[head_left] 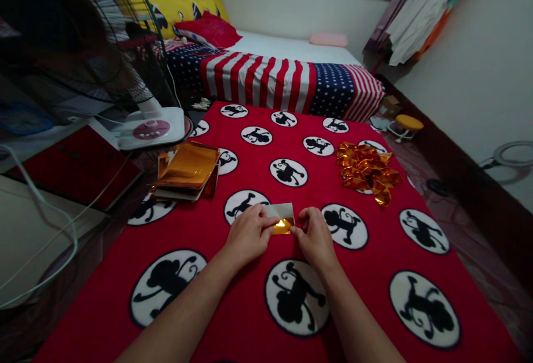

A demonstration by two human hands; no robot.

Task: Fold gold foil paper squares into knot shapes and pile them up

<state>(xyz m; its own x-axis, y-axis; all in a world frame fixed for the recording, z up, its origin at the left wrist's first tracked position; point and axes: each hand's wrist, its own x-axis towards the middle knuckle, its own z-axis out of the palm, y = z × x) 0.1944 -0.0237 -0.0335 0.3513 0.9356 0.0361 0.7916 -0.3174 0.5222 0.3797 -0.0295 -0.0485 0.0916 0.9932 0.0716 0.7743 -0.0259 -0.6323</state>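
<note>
A sheet of gold foil paper (281, 226) lies on the red cloth between my hands, its near part folded up so gold shows in front and the pale back shows behind. My left hand (251, 232) has its fingers closed on the sheet's left side, the index finger laid along the fold. With thumb and bent fingers, my right hand (313, 235) pinches the right end of the fold. To the left stands a stack of gold foil sheets (189, 167). A heap of folded gold foil pieces (366, 169) rests on the right.
The table is covered by a red cloth (245, 177) with monkey prints. A fan (152, 127) stands at the left, beside a dark red box (77, 169) and loose white cables (62, 227). Beyond the table is a bed (266, 80); a yellow-topped stool (408, 123) is on the floor at right.
</note>
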